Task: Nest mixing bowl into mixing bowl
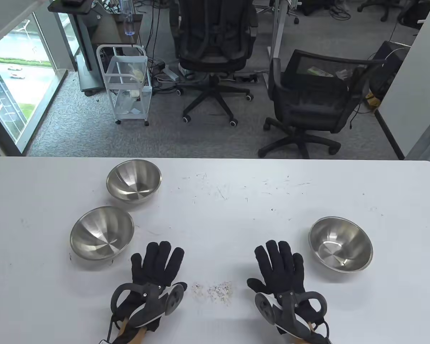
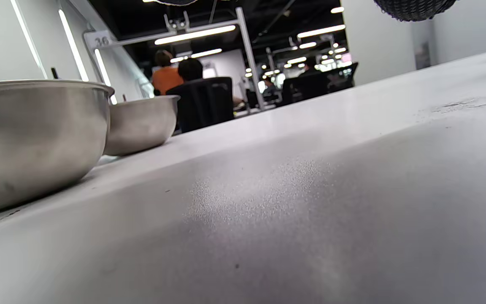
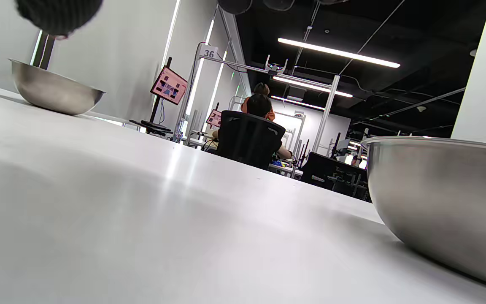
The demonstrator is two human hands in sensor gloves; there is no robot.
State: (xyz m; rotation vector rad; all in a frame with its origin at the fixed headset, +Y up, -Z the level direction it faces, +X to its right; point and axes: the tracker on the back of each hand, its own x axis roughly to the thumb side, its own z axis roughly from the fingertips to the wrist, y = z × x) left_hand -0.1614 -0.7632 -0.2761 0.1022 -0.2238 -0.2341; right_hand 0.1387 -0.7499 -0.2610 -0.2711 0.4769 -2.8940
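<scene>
Three steel mixing bowls stand upright and apart on the white table [image 1: 215, 215]. One bowl [image 1: 134, 180] is at the far left, a second bowl [image 1: 101, 233] sits nearer on the left, and a third bowl [image 1: 340, 244] is on the right. My left hand [image 1: 157, 267] lies flat on the table, fingers spread, just right of the near left bowl and holding nothing. My right hand [image 1: 281, 265] lies flat, left of the right bowl, also empty. The left wrist view shows the two left bowls [image 2: 28, 135] [image 2: 141, 122]. The right wrist view shows the right bowl [image 3: 441, 202] close by.
Small crumbs or scuffs [image 1: 213, 289] lie on the table between my hands. Beyond the table's far edge are two black office chairs [image 1: 308, 100] and a white cart [image 1: 127, 84] on the floor.
</scene>
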